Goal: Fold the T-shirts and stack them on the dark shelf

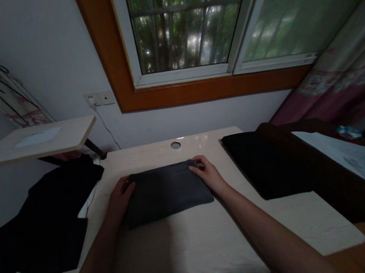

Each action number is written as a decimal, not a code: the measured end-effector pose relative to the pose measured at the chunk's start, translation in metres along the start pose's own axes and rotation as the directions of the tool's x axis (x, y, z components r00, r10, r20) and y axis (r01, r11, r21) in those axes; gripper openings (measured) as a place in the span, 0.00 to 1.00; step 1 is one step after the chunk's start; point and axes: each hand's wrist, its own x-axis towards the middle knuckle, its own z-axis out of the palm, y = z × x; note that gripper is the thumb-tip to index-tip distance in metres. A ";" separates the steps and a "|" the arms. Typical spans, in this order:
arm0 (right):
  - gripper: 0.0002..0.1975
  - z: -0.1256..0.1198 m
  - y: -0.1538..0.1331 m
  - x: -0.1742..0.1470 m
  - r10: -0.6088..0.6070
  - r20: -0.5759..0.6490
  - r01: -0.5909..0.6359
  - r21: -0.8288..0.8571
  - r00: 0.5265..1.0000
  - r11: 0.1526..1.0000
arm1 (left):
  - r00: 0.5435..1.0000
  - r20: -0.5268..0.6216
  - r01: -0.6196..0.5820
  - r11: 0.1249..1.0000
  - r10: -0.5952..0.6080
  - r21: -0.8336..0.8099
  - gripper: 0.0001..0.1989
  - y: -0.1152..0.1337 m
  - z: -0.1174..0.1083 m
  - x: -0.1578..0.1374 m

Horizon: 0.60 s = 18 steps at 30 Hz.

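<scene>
A dark grey folded cloth [167,192], roughly rectangular, lies on the pale wooden table [203,244] in front of me. My left hand [122,197] grips its far left corner, thumb on top and the fingers partly hidden at the edge. At the far right corner, my right hand [208,173] pinches the cloth between thumb and fingers. The near edge of the cloth rests on the tabletop.
Black fabric [48,208] is heaped on the left, below a small raised shelf [31,143]. To the right lies a flat black folded cloth [262,160], with a white sheet [355,155] beyond it. A cable hole [176,145] pierces the table near the wall.
</scene>
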 end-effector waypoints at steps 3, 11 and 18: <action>0.15 -0.001 0.001 0.000 -0.071 -0.045 0.066 -0.089 0.996 0.994 | 0.998 -0.036 -0.053 0.997 0.055 0.050 0.23 -0.001 0.000 0.000; 0.08 -0.001 -0.016 0.004 -0.307 -0.174 0.271 -0.206 0.936 0.940 | 0.995 -0.086 -0.050 0.994 0.059 0.100 0.20 0.007 -0.001 -0.002; 0.07 0.006 0.003 0.016 -0.200 -0.095 0.173 -0.235 0.975 0.957 | 0.996 -0.078 -0.024 0.983 0.039 0.181 0.19 -0.001 -0.001 0.006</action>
